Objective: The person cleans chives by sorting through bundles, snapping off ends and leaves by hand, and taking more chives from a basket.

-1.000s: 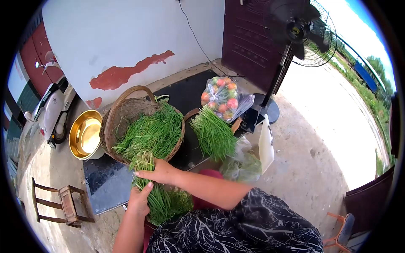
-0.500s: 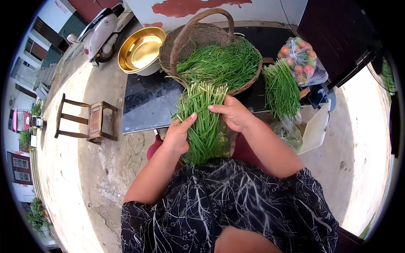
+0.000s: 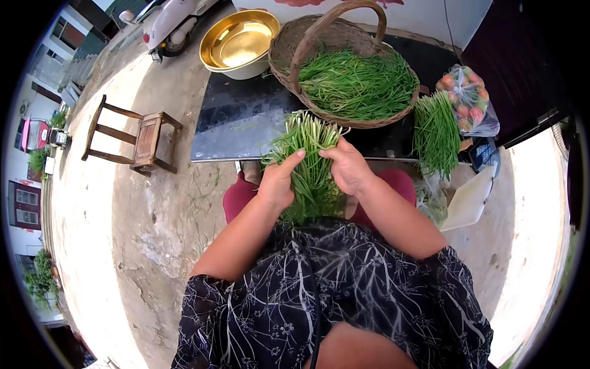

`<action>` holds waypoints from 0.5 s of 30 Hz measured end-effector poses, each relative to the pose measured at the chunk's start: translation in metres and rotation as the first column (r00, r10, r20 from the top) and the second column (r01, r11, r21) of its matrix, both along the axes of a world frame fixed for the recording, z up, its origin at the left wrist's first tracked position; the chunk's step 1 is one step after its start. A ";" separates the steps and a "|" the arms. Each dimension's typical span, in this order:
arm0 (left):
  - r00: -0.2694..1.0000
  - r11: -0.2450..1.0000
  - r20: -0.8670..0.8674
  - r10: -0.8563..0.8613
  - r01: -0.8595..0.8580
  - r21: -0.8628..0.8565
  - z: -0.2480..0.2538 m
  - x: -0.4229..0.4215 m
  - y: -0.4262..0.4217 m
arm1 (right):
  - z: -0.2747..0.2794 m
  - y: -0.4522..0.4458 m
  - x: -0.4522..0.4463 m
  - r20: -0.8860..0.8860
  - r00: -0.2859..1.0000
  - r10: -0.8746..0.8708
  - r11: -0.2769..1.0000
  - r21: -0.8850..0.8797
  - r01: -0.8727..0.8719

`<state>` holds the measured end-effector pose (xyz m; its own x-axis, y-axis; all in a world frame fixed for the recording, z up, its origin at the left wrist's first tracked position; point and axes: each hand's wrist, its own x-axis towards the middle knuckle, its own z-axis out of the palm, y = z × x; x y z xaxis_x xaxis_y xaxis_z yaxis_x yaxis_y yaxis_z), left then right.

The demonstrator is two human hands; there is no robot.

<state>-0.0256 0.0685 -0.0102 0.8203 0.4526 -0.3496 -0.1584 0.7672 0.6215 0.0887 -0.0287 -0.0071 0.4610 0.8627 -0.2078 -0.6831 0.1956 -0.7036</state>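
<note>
I hold a bunch of green chives (image 3: 310, 166) upright between my hands, over the near edge of the table. Its pale cut ends point away from me, and the leafy ends hang toward my lap. My left hand (image 3: 278, 183) is closed around the left side, thumb lying across the stems. From the right, my right hand (image 3: 349, 167) grips the same bunch with its thumb on top; the fingers of both hands are largely hidden. Just beyond stands a wicker basket (image 3: 301, 98) with a tall handle, filled with loose chives (image 3: 359, 83).
On the dark table (image 3: 230, 126) are a golden basin (image 3: 239, 40) at left, another chive bunch (image 3: 436, 135) at right and a plastic bag of reddish fruit (image 3: 470, 101). A white board (image 3: 470, 200) leans below. A wooden chair (image 3: 147, 138) and a scooter (image 3: 175, 27) are at left.
My view has shifted, so the table and basket appear farther up and right. The bunch sits slightly farther left of the basket, still held in both hands.
</note>
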 end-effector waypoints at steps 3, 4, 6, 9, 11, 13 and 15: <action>0.994 0.973 -0.110 0.023 0.003 0.232 -0.004 -0.001 -0.006 | -0.003 0.004 -0.009 0.078 0.996 0.045 0.999 -0.025 -0.043; 0.994 0.974 -0.107 0.027 -0.002 0.227 -0.006 -0.002 -0.005 | -0.005 0.006 -0.013 0.081 0.996 0.049 0.998 -0.030 -0.047; 0.992 0.988 -0.089 0.095 -0.083 0.128 -0.011 -0.002 -0.001 | -0.004 0.011 -0.020 0.121 0.993 -0.004 0.999 -0.049 0.010; 0.986 0.991 -0.101 0.130 -0.127 0.038 -0.008 -0.006 0.003 | -0.022 0.018 -0.019 0.062 0.996 -0.069 0.996 -0.047 0.072; 0.991 0.991 -0.095 0.091 -0.100 -0.090 -0.012 -0.010 0.011 | -0.032 0.020 -0.017 0.003 0.992 -0.130 0.990 -0.046 0.130; 0.988 0.985 -0.097 0.116 -0.128 -0.119 -0.012 -0.012 0.014 | -0.033 0.021 -0.017 -0.041 0.990 -0.134 0.990 -0.050 0.132; 0.983 0.975 -0.080 0.166 -0.176 -0.137 -0.013 -0.013 0.016 | -0.027 0.022 -0.018 -0.108 0.989 -0.096 0.995 -0.035 0.093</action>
